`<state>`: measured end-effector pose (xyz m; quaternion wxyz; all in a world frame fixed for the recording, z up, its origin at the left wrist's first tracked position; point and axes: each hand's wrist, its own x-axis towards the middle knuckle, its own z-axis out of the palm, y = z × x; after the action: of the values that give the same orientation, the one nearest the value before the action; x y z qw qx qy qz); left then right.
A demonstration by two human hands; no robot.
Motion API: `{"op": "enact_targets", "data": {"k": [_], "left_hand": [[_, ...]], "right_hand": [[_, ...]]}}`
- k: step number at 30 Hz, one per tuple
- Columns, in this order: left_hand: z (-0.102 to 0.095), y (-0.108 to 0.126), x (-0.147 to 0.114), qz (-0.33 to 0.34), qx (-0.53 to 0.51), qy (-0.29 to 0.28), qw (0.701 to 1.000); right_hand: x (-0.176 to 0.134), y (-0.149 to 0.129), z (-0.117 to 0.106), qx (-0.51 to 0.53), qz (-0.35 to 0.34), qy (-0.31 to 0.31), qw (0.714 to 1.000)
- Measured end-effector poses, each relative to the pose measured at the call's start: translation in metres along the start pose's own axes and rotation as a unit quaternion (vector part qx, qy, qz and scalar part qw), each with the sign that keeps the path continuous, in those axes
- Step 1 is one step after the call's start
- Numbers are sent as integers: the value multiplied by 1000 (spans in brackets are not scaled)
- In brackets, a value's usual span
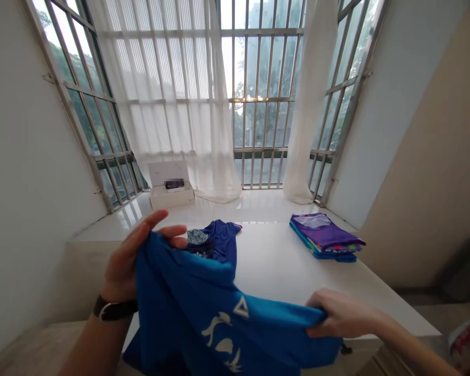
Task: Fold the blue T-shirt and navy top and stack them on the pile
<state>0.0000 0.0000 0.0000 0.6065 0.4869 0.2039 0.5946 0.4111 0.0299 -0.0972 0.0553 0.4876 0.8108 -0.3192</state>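
While both hands pinch the blue shirt [219,313], an open white box [171,194] holds something dark.

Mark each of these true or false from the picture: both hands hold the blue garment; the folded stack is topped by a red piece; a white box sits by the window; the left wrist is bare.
1. Both hands hold the blue garment. True: the left hand grips one end, the right hand the other.
2. The folded stack is topped by a red piece. False: the top piece is purple.
3. A white box sits by the window. True: it lies open near the curtain.
4. The left wrist is bare. False: it wears a dark watch.
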Motion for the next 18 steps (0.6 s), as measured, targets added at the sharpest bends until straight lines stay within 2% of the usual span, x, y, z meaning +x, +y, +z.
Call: {"op": "enact_targets", "data": {"k": [1,3,5,7,8,10,12,13,14,15,17,18], "left_hand": [[5,2,2,5,-8,-26,1000],[14,5,6,-11,31,-55,998],[17,7,12,-40,132,-56,989],[10,9,18,-42,272,-40,961],[2,11,22,-34,352,-24,935],[-21,13,27,-21,509,20,860],[-48,12,29,-16,613,65,787],[-60,10,28,-15,637,71,767],[-69,8,26,-18,645,65,761],[-76,5,24,-24,639,51,767],[-80,-3,15,-46,590,41,805],[-79,-7,8,-58,545,60,834]], "right_hand": [[8,-1,7,12,-15,-8,1000],[23,-3,14,28,-55,23,998],[32,-2,11,54,-102,86,990],[35,3,0,100,-141,173,970],[35,8,-7,138,-152,220,954],[32,20,-21,247,-133,310,908],[26,34,-31,370,-67,382,844],[23,41,-35,418,-29,403,814],[18,46,-39,449,2,416,791],[13,50,-41,459,24,426,779],[0,54,-47,428,38,444,786],[-8,54,-49,396,36,448,801]]}}
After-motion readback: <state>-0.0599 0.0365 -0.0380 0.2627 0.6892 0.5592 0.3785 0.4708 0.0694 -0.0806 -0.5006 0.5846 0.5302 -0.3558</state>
